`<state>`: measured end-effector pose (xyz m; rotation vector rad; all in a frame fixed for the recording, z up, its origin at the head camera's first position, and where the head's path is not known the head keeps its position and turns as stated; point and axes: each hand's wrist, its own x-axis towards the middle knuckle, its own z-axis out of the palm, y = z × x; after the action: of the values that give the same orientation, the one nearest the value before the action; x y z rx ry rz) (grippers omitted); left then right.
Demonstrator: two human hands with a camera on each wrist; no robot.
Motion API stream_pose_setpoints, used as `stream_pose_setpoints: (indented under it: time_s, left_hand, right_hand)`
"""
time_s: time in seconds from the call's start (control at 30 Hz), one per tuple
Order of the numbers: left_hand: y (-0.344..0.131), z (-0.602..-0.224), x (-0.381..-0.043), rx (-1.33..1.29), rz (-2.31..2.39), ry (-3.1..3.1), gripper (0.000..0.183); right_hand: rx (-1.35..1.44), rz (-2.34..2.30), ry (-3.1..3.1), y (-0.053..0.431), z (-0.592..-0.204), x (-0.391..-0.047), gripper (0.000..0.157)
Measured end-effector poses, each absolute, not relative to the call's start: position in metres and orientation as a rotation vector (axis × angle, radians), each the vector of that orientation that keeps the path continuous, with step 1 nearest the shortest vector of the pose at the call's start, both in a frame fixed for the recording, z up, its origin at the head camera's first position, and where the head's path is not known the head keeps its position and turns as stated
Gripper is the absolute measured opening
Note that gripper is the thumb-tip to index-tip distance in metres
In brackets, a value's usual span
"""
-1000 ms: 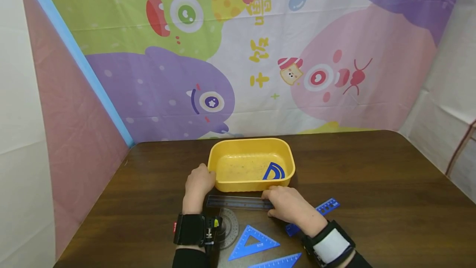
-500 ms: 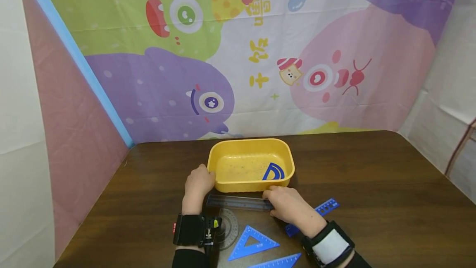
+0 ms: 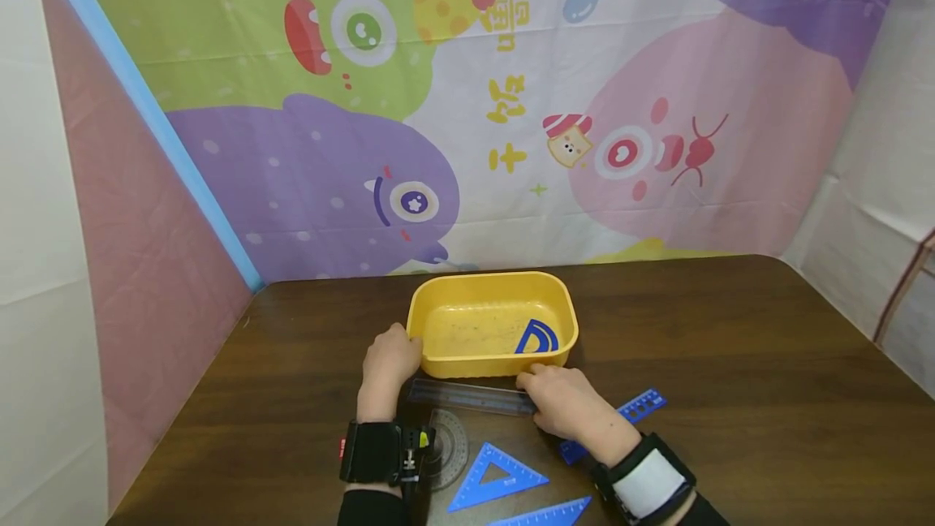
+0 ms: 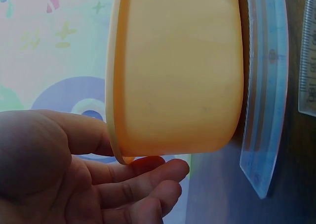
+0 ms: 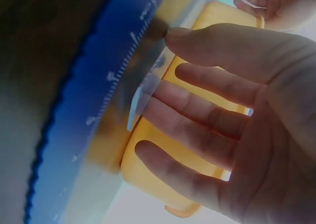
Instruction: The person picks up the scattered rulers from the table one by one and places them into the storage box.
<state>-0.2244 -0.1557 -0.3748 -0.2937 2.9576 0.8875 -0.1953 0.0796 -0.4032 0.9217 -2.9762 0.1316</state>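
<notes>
My left hand (image 3: 390,357) pinches the rim at the left end of a yellow plastic basin (image 3: 467,367); in the left wrist view, the thumb and fingers lie on either side of that rim (image 4: 113,110). A small blue protractor (image 3: 551,336) lies inside, toward the right. Along the basin's front is a clear ruler (image 3: 467,397), its right end held by my right hand (image 3: 573,404). The right wrist view shows the thumb at one long edge and fingertips seen through the clear plastic (image 5: 140,98). Part of a blue ruler (image 3: 644,404) is hidden under my right forearm.
A clear protractor (image 3: 456,449) lies beside my left wrist, partly covered by the wrist camera. Two blue set squares (image 3: 475,495) lie near the front edge of the view, one cut off. A printed cartoon cloth (image 3: 511,217) hangs behind the brown table (image 3: 730,331).
The clear ruler's left end has shifted slightly away from me and to the right, so it slants a little more. Both hands and the basin stay almost still.
</notes>
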Motion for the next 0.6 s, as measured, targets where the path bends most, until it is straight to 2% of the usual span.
stream_pose_setpoints:
  time_s: [0.23,0.47,0.6]
  left_hand:
    - [-0.155,-0.375,-0.224,-0.304,0.901,2.951,0.028]
    - [-0.155,-0.375,-0.224,-0.303,0.896,2.954,0.029]
    - [-0.155,-0.376,-0.224,-0.3,0.898,2.952,0.03]
  right_hand:
    - [0.877,0.115,-3.037,0.083,-0.397,-0.195,0.033]
    - [0.833,0.206,-3.13,0.084,-0.39,-0.19,0.019]
    - [0.83,0.216,-3.159,0.085,-0.385,-0.186,0.018]
